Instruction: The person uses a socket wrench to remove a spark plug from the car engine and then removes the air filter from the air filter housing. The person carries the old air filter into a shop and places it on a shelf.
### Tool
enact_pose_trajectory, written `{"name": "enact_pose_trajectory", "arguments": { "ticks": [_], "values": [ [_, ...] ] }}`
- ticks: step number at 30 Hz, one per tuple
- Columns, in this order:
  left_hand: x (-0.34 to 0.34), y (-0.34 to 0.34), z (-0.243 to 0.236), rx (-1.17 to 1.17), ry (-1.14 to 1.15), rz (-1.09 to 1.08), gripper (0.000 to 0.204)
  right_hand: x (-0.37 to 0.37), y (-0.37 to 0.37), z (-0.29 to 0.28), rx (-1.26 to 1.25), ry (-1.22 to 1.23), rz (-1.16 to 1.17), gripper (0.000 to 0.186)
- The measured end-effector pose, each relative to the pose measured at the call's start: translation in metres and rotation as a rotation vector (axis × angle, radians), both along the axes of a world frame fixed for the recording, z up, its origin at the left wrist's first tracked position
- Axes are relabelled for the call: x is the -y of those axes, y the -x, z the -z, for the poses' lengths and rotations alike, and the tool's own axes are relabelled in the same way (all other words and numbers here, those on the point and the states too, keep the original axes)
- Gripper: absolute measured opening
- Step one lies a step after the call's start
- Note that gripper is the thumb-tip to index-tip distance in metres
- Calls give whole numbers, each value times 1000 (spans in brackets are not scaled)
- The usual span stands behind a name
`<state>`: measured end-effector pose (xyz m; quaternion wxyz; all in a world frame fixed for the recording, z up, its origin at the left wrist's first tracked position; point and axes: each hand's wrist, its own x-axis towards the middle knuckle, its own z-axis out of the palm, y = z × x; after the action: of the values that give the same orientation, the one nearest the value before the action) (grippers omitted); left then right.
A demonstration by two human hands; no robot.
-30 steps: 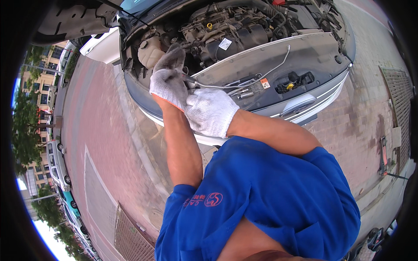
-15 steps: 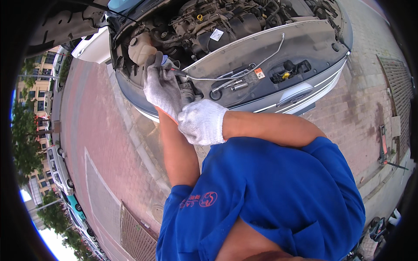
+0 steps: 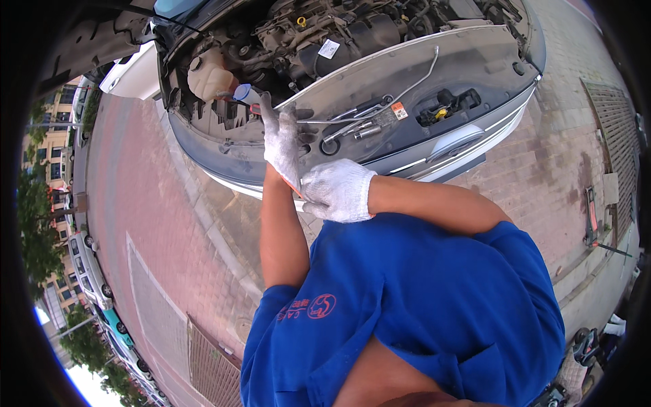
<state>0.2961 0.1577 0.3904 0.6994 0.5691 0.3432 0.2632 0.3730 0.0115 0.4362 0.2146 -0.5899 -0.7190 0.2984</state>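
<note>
My left hand point(image 3: 281, 139), in a dirty white knit glove, has its fingers stretched apart over the car's front panel. My right hand point(image 3: 336, 190), also gloved, pinches the orange-edged glove cuff at the left wrist. Just beyond my left fingers are a blue-and-red item point(image 3: 245, 93), too small to identify, and a beige translucent reservoir point(image 3: 207, 80). Wrenches point(image 3: 356, 112), metal sockets point(image 3: 366, 132) and a long bent metal bar point(image 3: 427, 74) lie on the panel to the right of my hands.
The open engine bay point(image 3: 359, 37) spans the top, with a raised hood point(image 3: 88, 47) at upper left and a white bumper point(image 3: 491, 136). Parked cars point(image 3: 91, 264) line the far left. A red jack point(image 3: 591, 217) lies on the paving at right, beside a metal grate point(image 3: 603, 136).
My left fingers, earlier bunched, have straightened and spread. Both hands have shifted right in the picture, the right still at the left glove's cuff, and the car appears further left as the view moves.
</note>
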Motion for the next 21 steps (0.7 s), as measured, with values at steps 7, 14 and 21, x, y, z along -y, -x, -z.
{"name": "enact_pose_trajectory", "arguments": {
  "ticks": [7, 14, 21],
  "values": [
    [27, 12, 54, -719, -660, 70, 45, -2, -117, 70, 360, -43, 646, 28],
    [33, -6, 82, -816, -943, 197, 38, -57, -165, 97, 693, 98, 174, 23],
    [22, -4, 94, -745, -863, 168, 31, -74, -156, 66, 696, 241, 66, 28]
  ]
}}
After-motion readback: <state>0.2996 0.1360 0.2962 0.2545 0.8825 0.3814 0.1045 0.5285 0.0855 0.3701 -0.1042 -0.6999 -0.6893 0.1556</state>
